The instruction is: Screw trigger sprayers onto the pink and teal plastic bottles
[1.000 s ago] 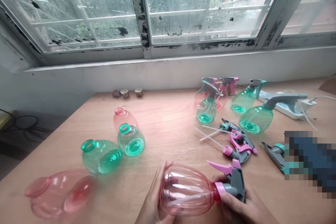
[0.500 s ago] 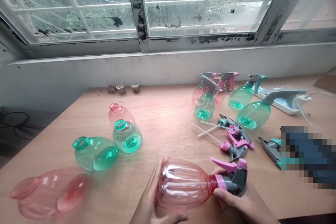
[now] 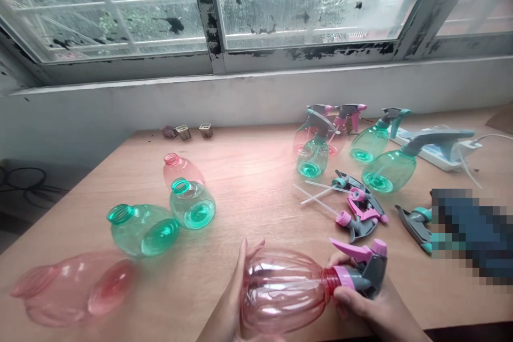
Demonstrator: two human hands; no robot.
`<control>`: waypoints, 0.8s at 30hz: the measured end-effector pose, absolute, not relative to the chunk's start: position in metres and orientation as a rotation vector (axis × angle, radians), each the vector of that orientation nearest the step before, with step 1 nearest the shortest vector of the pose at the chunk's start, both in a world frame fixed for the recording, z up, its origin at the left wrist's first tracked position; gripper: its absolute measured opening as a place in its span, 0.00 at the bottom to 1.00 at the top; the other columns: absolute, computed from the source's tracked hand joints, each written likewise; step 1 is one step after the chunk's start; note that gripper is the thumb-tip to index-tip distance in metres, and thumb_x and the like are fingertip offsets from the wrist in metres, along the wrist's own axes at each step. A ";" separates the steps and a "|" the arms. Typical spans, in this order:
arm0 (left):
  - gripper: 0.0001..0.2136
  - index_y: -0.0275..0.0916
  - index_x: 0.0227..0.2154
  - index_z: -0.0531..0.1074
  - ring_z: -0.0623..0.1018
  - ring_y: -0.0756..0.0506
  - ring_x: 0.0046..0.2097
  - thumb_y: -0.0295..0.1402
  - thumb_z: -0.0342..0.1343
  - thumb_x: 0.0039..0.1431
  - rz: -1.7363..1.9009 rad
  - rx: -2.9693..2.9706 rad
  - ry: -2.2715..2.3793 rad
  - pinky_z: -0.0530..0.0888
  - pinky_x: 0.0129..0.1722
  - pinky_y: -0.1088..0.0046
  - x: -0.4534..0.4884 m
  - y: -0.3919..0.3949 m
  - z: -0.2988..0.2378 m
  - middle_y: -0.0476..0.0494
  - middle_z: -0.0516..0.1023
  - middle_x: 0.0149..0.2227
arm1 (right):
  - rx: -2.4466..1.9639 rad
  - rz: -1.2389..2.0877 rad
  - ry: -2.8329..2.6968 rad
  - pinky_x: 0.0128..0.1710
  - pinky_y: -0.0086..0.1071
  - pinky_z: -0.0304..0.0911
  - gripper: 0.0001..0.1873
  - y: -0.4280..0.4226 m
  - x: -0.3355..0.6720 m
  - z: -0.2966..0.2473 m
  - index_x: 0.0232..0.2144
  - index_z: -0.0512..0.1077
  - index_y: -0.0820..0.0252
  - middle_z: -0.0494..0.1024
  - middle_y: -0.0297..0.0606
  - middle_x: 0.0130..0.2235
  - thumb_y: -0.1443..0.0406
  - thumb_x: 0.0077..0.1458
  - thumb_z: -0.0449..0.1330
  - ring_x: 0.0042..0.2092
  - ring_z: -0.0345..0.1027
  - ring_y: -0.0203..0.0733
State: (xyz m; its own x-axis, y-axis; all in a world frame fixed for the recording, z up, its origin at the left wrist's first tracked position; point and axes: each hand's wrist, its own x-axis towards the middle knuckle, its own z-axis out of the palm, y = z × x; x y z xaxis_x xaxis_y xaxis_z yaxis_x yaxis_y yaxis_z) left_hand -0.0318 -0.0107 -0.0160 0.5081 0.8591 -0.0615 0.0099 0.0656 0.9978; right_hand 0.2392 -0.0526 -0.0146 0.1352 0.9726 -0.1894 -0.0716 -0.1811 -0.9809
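A clear pink spray bottle [image 3: 286, 291] lies sideways between my hands, low in the view. My left hand [image 3: 232, 294] cups its base end, fingers along the far side. At the neck, my right hand [image 3: 360, 302] has thumb and fingers closed around the pink collar of the grey and pink trigger head [image 3: 371, 270]. The head sits on the bottle's neck with its trigger pointing up and away. Beyond my right hand lie loose trigger heads [image 3: 358, 214] in pink, green and grey, with white dip tubes.
Capless bottles stand on the left: two green [image 3: 142, 230] [image 3: 194, 206], two pink [image 3: 76, 288] [image 3: 180, 168]. Bottles with heads fitted [image 3: 312, 157] group at the back right, near a white power strip [image 3: 441, 152]. A blurred dark object [image 3: 473, 235] lies at right.
The pink bottle and my right hand have shifted slightly to the right. The bottle has turned a little, and my left hand's fingers lie differently around its base.
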 end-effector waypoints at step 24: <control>0.54 0.60 0.72 0.39 0.55 0.34 0.76 0.54 0.69 0.50 0.760 1.450 0.915 0.54 0.77 0.48 -0.036 -0.014 -0.010 0.45 0.45 0.77 | -1.486 1.232 -1.002 0.34 0.38 0.68 0.23 -0.055 0.239 -0.016 0.38 0.78 0.58 0.78 0.36 0.26 0.48 0.49 0.73 0.29 0.71 0.46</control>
